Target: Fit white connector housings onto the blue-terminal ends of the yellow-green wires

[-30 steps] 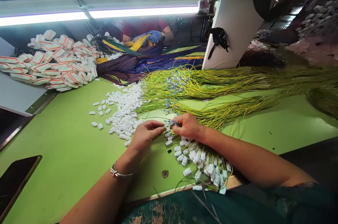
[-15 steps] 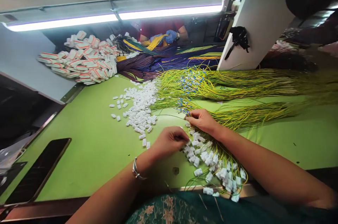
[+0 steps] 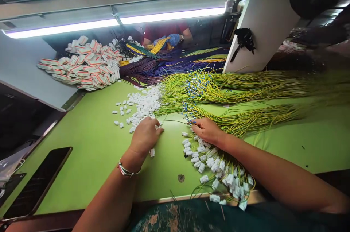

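My left hand (image 3: 147,134) is at the near edge of a pile of small white plastic connectors (image 3: 144,104). Thumb and forefinger are apart, with white connectors showing between them; the other fingertips are hidden. Farther right, my right hand (image 3: 205,129) pinches a thin yellow-green wire (image 3: 175,121), whose free length reaches left toward the pile. Blue-tipped wire ends (image 3: 188,111) lie just beyond these fingers. Below the right hand, several wires with white connectors on their ends (image 3: 216,164) fan out and hang over the table's front edge.
Long yellow-green wire bundles (image 3: 259,82) stretch right across the green table (image 3: 109,173). A phone (image 3: 38,179) lies at the left. Labelled white packs (image 3: 90,66) and purple wires (image 3: 158,65) are behind. Across the bench, a person's gloved hands (image 3: 172,40) hold yellow wires.
My left hand has moved left, from the connectors below my right hand to the loose connector pile. My right hand has stayed nearly in place. The co-worker's gloved hands have shifted slightly.
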`<state>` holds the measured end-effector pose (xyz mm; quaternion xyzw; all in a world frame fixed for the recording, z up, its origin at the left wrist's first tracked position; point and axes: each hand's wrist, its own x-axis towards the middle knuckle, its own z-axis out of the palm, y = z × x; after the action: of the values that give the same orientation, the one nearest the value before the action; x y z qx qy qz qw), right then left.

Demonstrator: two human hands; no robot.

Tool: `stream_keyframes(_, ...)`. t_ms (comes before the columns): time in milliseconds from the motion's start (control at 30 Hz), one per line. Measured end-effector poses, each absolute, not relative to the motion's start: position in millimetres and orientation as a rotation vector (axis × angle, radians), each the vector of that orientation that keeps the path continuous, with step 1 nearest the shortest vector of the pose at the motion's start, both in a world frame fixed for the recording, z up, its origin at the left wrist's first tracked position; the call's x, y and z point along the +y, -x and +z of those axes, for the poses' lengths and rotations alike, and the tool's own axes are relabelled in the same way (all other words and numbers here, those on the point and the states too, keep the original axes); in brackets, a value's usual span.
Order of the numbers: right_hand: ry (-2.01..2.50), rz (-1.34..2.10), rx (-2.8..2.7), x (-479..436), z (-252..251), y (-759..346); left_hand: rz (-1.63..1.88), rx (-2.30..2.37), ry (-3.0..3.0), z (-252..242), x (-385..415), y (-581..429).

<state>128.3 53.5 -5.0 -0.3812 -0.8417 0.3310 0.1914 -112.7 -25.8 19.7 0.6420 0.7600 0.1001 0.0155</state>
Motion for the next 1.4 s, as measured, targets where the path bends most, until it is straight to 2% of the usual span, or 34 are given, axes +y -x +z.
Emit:
stream_keyframes(167, 1.080, 0.811, -2.450, 51.1, 5.4, -129.3, 0.319, 2.235, -2.121, 10.3, -24.4, 115.4)
stream_keyframes(467, 1.140, 1.059, -2.346, 50.4, 6.5, -129.6, 0.361, 2.122, -2.211, 5.8, -16.4, 122.2)
stream_keyframes(800, 1.147, 0.916, -2.183, 47.5, 0.7, -128.3, 0.958, 2.321, -1.709, 21.6, -20.6, 134.7)
stream_keyframes(867, 1.101, 0.927, -2.148, 46.7, -4.4, -126.8, 0.935, 2.274, -1.831, 14.4, -17.0, 131.4)
stream_keyframes(1000, 1.105, 0.986, -2.097, 45.6, -10.2, -124.2, 0.671, 2.109, -2.164, 0.5, -9.0, 121.2)
stream_keyframes(1167, 1.125, 1.091, -2.057, 46.4, -9.5, -123.4, 0.522, 2.122, -2.241, -3.1, -5.4, 116.2)
stream_keyframes(1300, 1.119, 1.165, -2.016, 47.9, -8.4, -123.3, 0.604, 2.235, -2.210, 8.9, -11.1, 123.8)
stream_keyframes(1400, 1.107, 1.201, -2.001, 50.1, -9.3, -123.5, 0.889, 2.363, -1.949, 23.8, -19.4, 128.2)
